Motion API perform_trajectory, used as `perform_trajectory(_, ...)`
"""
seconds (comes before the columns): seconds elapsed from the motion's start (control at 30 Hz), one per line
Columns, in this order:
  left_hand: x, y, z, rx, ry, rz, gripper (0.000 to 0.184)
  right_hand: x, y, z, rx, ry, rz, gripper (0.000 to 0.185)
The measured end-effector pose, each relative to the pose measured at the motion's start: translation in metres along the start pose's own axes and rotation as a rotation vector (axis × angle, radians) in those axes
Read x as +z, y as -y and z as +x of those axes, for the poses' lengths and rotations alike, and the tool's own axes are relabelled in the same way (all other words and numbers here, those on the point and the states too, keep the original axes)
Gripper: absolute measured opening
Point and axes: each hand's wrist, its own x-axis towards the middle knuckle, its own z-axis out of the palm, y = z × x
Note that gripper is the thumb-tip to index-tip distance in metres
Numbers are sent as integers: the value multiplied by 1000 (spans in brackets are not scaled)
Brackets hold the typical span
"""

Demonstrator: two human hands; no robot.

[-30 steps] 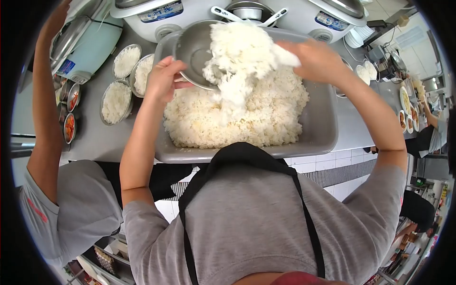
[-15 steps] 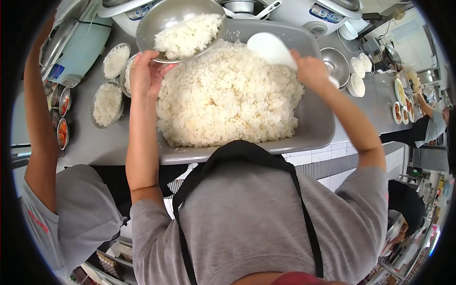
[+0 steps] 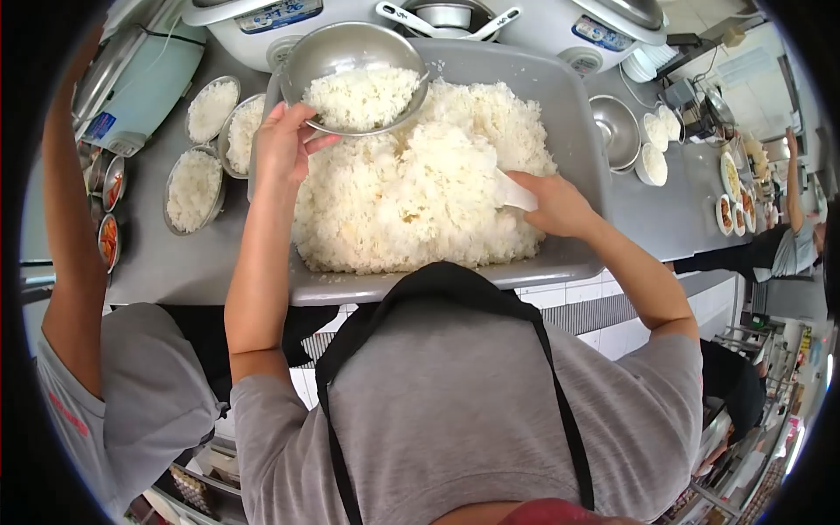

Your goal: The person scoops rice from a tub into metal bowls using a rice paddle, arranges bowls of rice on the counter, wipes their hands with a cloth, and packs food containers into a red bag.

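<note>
My left hand grips the rim of a metal bowl, tilted over the back left of a large grey tub. A mound of cooked rice lies inside the bowl. Closed round the handle of a white rice paddle, my right hand is over the right part of the tub. The paddle's blade is buried under a heap of cooked rice, which fills much of the tub.
Several rice-filled metal bowls stand left of the tub. An empty metal bowl and small white bowls of rice sit to the right. Rice cookers line the back. A co-worker's arm is at far left.
My right hand has brought the paddle down and toward me, from above the rice into it. The bowl in my left hand has shifted slightly right and down.
</note>
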Motion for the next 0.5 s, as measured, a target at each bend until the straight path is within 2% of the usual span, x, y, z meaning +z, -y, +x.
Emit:
perform_trajectory(0.13,7,-4,-7,1,-8,94,11,-50,-2,-3,-150,-114,23,54)
perform_trajectory(0.2,16,-4,-14,-80,80,115,12,-79,8,0,-203,-169,-2,55)
perform_trajectory(0.27,24,4,-19,-116,130,83,14,-102,24,10,-135,-245,-383,58)
perform_trajectory(0.3,30,6,-25,-171,179,47,15,-108,38,13,-131,-251,-384,58)
perform_trajectory(0.37,38,15,-31,-238,225,1,19,-116,63,21,-90,-263,-809,57)
perform_trajectory(0.4,37,18,-31,-233,219,1,19,-116,61,24,-98,-267,-810,57)
perform_trajectory(0.47,33,21,-29,-275,240,39,17,-117,56,30,-300,-589,-1015,57)
perform_trajectory(0.5,32,21,-30,-280,241,40,17,-122,56,32,-255,-669,-1114,57)
